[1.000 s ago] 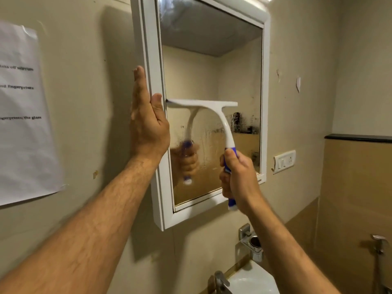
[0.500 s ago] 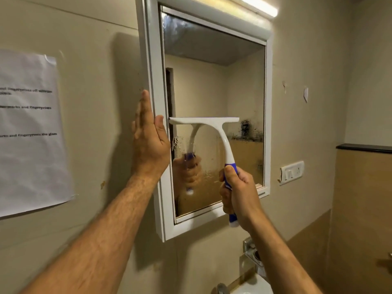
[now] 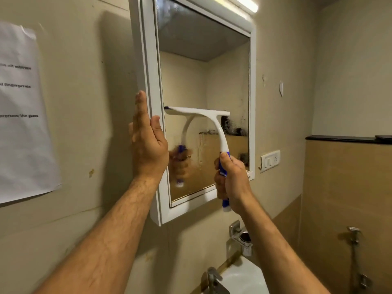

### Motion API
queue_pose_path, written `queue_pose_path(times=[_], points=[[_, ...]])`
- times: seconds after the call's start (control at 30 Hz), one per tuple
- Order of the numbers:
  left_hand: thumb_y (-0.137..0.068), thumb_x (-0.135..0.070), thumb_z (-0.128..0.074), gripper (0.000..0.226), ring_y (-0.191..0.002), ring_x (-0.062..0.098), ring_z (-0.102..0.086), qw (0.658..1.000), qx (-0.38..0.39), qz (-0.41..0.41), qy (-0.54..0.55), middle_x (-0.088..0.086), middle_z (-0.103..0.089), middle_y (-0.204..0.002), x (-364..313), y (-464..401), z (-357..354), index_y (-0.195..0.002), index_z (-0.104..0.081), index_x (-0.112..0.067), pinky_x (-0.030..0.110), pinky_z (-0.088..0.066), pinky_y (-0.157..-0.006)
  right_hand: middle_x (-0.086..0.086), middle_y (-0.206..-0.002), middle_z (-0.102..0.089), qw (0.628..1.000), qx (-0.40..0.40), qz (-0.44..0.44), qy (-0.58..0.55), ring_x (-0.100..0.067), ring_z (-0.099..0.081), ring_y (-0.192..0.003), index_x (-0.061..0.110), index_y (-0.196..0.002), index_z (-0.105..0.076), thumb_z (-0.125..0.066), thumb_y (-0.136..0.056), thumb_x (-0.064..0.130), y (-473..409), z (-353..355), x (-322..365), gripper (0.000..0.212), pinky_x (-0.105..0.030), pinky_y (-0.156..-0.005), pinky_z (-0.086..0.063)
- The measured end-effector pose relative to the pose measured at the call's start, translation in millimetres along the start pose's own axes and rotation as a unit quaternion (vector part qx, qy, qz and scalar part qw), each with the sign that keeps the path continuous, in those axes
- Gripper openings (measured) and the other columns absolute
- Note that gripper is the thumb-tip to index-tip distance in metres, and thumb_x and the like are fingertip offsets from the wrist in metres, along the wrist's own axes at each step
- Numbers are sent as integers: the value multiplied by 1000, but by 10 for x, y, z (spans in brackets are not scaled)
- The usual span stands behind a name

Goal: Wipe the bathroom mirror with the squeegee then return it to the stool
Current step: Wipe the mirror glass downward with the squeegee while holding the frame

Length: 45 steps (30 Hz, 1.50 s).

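Now | white squeegee (image 3: pixel 198 113), blue handle | right grip (image 3: pixel 232 183) clasps handle | left grip (image 3: pixel 148 143) flat on mirror (image 3: pixel 203 85) frame

Tube light (image 3: pixel 246 5) glares up top; shadows left; wide-angle warp, edges soft.

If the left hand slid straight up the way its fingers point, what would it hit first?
Probably nothing soon: the left hand lies flat, fingers straight up along the outer side of the mirror's white frame. That side runs clear to the picture's top edge. Depth to the wall is unclear.
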<state>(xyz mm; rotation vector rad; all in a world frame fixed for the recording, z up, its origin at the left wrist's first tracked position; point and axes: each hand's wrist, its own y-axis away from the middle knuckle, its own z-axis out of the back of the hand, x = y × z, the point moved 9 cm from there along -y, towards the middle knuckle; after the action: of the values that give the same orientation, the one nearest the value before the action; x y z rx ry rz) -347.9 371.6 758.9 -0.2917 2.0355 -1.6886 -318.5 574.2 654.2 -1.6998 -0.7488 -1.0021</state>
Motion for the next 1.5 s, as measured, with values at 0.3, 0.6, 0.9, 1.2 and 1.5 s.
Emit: queue_pose_path(times=[0.3, 0.6, 0.9, 1.2, 1.5], points=[[-105, -25, -30, 52, -134, -13, -20, 1000, -7, 11, 3, 7, -31, -157, 19, 44, 27, -153, -25, -6, 3, -16, -107, 1, -51, -39, 1000, 1, -24, 19, -11, -30, -39, 10, -76, -47, -41, -100, 32, 511, 168, -798, 33, -21, -38, -30], [-105, -19, -33, 50, -117, -35, -16, 1000, 1, 12, -3, 9, -31, -157, -4, 79, 34, -153, -25, -5, -10, -13, -93, 3, -48, -32, 1000, -18, -7, -3, -10, -23, -38, 16, -70, -45, -39, -100, 36, 126, 11, -271, 37, -19, -40, -22], [-104, -28, -28, 53, -136, -16, -18, 1000, -13, 0, 18, 6, -31, -157, 39, 120, 45, -153, -24, -8, 24, -28, -116, 0, -50, -37, 999, -12, -28, 24, -11, -28, -38, 9, -73, -46, -48, -88, 46, 600, 202, -998, 40, -21, -38, -27], [-104, -19, -31, 50, -133, -22, -13, 1000, -15, -17, 9, 8, -31, -157, 37, 138, 29, -152, -25, -5, 15, -22, -111, 2, -47, -32, 999, -30, 6, 18, -10, -23, -36, 14, -68, -45, -40, -101, 33, 200, 86, -435, 38, -19, -39, -22], [-104, -19, -33, 50, -142, 12, -31, 1000, -22, -15, 16, 7, -33, -156, 61, 198, 45, -152, -27, -6, 40, -32, -115, -2, -48, -34, 997, -48, -54, 36, -14, -25, -38, 7, -71, -44, -43, -100, 35, 770, 337, -1336, 40, -25, -40, -21]])
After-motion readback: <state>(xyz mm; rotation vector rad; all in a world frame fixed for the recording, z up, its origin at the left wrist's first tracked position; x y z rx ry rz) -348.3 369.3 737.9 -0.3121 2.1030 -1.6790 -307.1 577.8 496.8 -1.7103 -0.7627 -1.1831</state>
